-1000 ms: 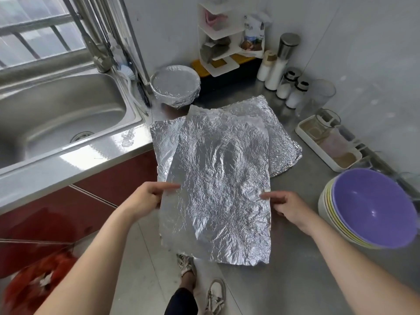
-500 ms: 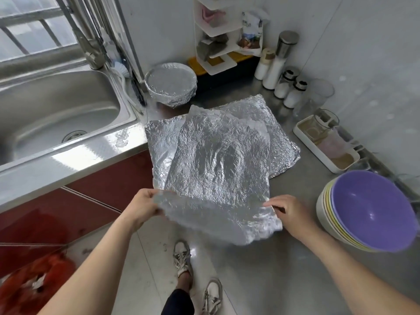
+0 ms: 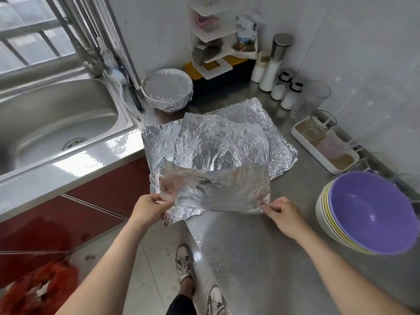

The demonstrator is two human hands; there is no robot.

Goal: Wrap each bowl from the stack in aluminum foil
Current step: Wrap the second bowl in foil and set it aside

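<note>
A crinkled top sheet of aluminum foil (image 3: pixel 218 164) is lifted at its near edge above a pile of foil sheets (image 3: pixel 275 133) on the steel counter. My left hand (image 3: pixel 151 209) pinches the sheet's near left corner. My right hand (image 3: pixel 284 214) pinches its near right corner. The sheet's near part curls up and back over itself. A stack of bowls (image 3: pixel 368 212) with a purple one on top stands at the right, apart from both hands. One foil-wrapped bowl (image 3: pixel 167 92) sits at the back beside the sink.
A steel sink (image 3: pixel 56 126) lies to the left, with its faucet (image 3: pixel 88 64) behind. Salt shakers (image 3: pixel 286 92), a white corner shelf (image 3: pixel 211 42) and a white tray (image 3: pixel 322 148) with glasses line the back and right wall. The counter's front edge (image 3: pixel 195 237) runs near my feet.
Both hands slid down to the foil sheet's near corners and lifted that edge, so the hanging lower part now folds up over the rest of the sheet.
</note>
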